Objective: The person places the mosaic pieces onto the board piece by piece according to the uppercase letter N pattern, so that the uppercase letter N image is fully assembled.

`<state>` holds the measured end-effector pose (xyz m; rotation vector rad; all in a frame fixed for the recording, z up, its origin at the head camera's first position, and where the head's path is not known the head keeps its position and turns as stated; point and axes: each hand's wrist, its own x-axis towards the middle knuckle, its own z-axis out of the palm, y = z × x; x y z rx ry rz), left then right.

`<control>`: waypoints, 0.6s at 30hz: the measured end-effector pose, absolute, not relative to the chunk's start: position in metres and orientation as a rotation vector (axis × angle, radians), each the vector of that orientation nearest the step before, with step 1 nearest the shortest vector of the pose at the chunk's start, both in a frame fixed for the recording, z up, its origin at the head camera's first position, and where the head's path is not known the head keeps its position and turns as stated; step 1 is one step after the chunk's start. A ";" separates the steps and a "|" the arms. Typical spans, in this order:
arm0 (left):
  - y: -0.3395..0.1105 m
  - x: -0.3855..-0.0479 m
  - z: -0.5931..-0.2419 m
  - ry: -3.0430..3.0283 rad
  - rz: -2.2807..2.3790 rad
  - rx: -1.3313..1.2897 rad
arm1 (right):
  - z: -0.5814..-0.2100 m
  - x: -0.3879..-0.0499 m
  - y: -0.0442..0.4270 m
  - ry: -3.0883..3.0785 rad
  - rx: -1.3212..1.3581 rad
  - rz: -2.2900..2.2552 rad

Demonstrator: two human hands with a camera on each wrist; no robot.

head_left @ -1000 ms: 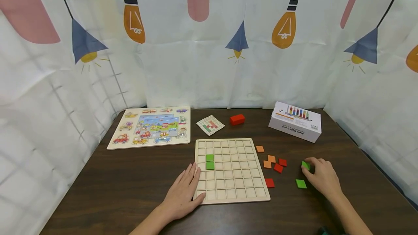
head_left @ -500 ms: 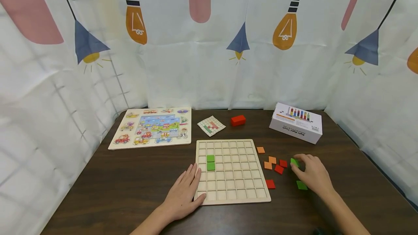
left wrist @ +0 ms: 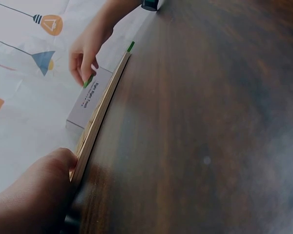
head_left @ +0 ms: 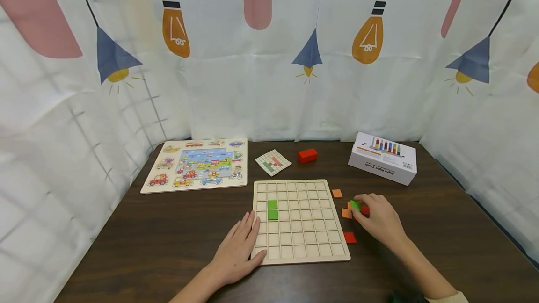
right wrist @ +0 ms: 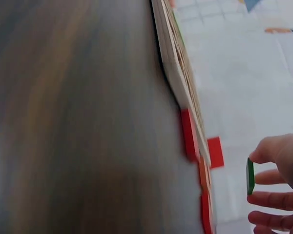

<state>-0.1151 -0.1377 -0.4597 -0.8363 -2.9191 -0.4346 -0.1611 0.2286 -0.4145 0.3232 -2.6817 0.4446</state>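
My right hand (head_left: 380,219) pinches a green square tile (head_left: 355,205) between thumb and fingers, raised over the loose tiles right of the board. In the right wrist view that tile (right wrist: 250,176) stands on edge between the fingertips. My left hand (head_left: 236,250) rests with straight fingers along the left edge of the wooden grid board (head_left: 301,238); the left wrist view shows the thumb against the board's side. Two green tiles (head_left: 273,214) lie one above the other in cells near the board's left. Another green tile (left wrist: 131,47) on the table is hidden from the head view.
Orange tiles (head_left: 346,213) and red tiles (head_left: 349,237) lie right of the board, some partly covered by my hand. Behind it are a patterned card (head_left: 273,162) and a red block (head_left: 308,155). A picture puzzle (head_left: 158,167) lies back left, a white box (head_left: 379,168) back right.
My right hand has moved left with the green tile, from the table's right side to above the orange and red tiles. The left hand has stayed on the board.
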 end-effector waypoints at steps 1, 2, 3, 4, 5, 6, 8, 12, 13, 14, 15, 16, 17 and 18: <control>-0.138 -0.115 -0.460 -2.918 -0.435 -0.837 | -0.415 -0.162 0.225 -2.678 0.335 0.450; -0.138 -0.115 -0.460 -2.917 -0.433 -0.837 | -0.415 -0.162 0.220 -2.675 0.344 0.454; -0.138 -0.115 -0.460 -2.916 -0.434 -0.838 | -0.415 -0.163 0.216 -2.668 0.356 0.455; -0.138 -0.115 -0.460 -2.914 -0.435 -0.839 | -0.415 -0.163 0.212 -2.659 0.373 0.461; -0.138 -0.115 -0.460 -2.914 -0.435 -0.840 | -0.415 -0.163 0.207 -2.652 0.389 0.468; -0.138 -0.115 -0.460 -2.913 -0.436 -0.841 | -0.416 -0.163 0.203 -2.642 0.407 0.478; -0.138 -0.115 -0.460 -2.913 -0.435 -0.842 | -0.416 -0.164 0.195 -2.620 0.447 0.487; -0.138 -0.115 -0.460 -2.915 -0.439 -0.841 | -0.417 -0.165 0.179 -2.604 0.511 0.503; -0.138 -0.115 -0.460 -2.915 -0.439 -0.840 | -0.416 -0.165 0.175 -2.603 0.522 0.505; -0.138 -0.115 -0.460 -2.916 -0.439 -0.840 | -0.416 -0.165 0.172 -2.607 0.527 0.510; -0.138 -0.115 -0.460 -2.916 -0.440 -0.840 | -0.416 -0.166 0.168 -2.610 0.532 0.511; -0.138 -0.115 -0.460 -2.916 -0.439 -0.839 | -0.416 -0.166 0.165 -2.612 0.534 0.518; -0.138 -0.115 -0.460 -2.917 -0.437 -0.838 | -0.416 -0.167 0.161 -2.614 0.540 0.526; -0.138 -0.115 -0.460 -2.918 -0.437 -0.838 | -0.416 -0.167 0.158 -2.617 0.547 0.531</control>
